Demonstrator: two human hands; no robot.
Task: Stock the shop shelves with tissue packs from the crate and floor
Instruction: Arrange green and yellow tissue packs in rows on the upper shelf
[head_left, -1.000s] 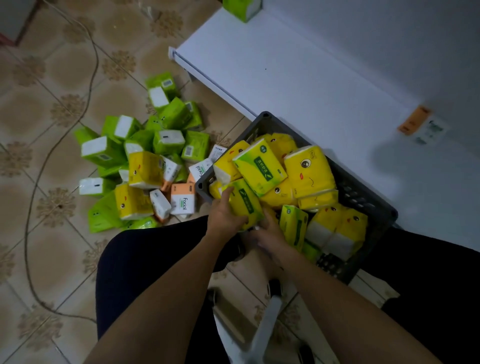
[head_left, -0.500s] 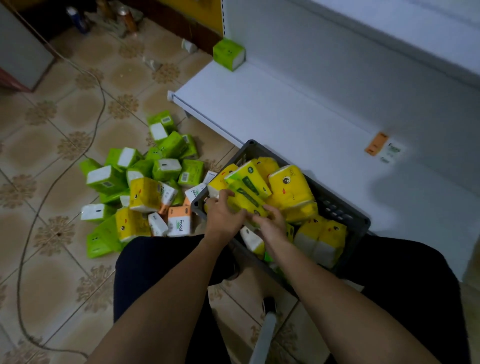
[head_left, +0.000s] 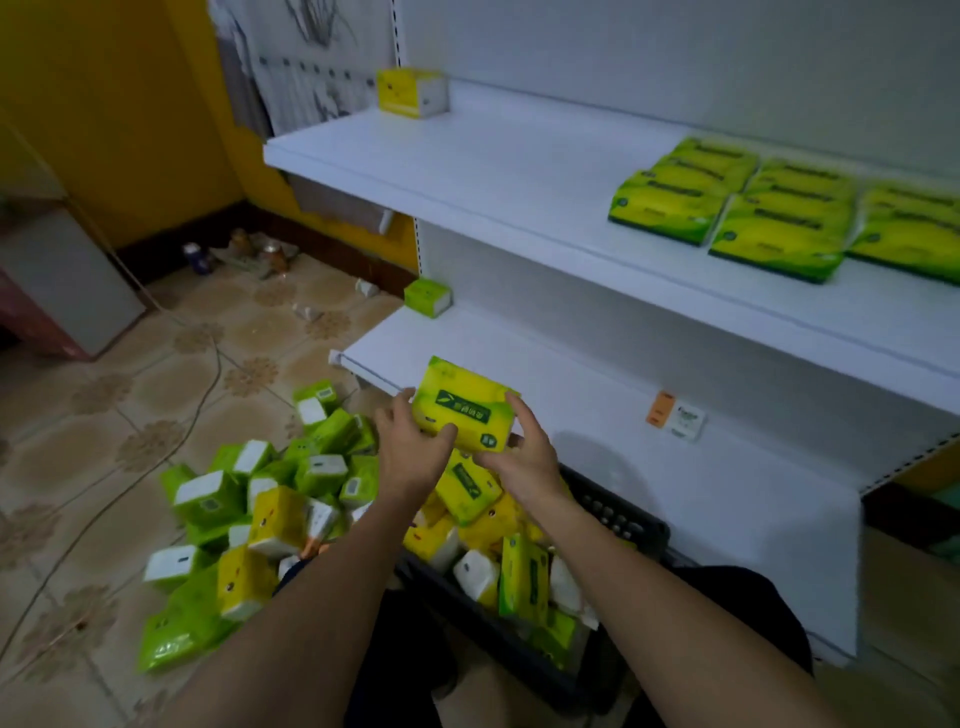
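Both hands hold one yellow-green tissue pack (head_left: 464, 407) in the air above the black crate (head_left: 618, 514). My left hand (head_left: 413, 452) grips its left end and my right hand (head_left: 522, 452) grips its right end. The crate below holds several more yellow and green packs (head_left: 467, 488). A heap of green, yellow and white packs (head_left: 249, 514) lies on the tiled floor to the left. The pack hovers in front of the lower white shelf (head_left: 597, 415). Several matching packs (head_left: 753, 213) lie in rows on the upper shelf (head_left: 467, 156).
A single yellow pack (head_left: 410, 92) stands at the back left of the upper shelf and a small green one (head_left: 427, 296) on the lower shelf's far end. An orange and white price tag (head_left: 675, 413) lies on the lower shelf. A cable (head_left: 208, 384) runs across the floor.
Both hands have lifted one tissue pack out of the crate and raised it toward the shelves. My view has tilted up, bringing the upper shelf into sight.
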